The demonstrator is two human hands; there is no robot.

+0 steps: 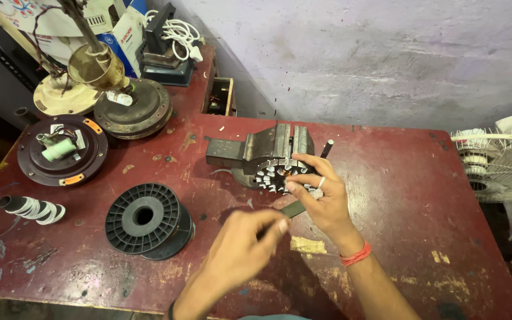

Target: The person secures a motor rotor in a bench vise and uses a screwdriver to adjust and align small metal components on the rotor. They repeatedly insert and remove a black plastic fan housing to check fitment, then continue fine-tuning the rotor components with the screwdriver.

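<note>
Nearest the camera, the left hand (241, 249) pinches one end of a thin dark flat strip (291, 210) between closed fingertips, while the right hand (321, 195) curls over the strip's far end and presses on a slotted fan stator (277, 176). That stator sits clamped in a bench vise (256, 149) mid-worktop (398, 195), just beyond both hands; a black empty spool (144, 219) lies left.

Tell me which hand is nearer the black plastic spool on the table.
Left. The left hand is just right of the black spool, pinching a flat dark strip. The right hand is farther right, resting on the toothed metal core by the vise.
</note>
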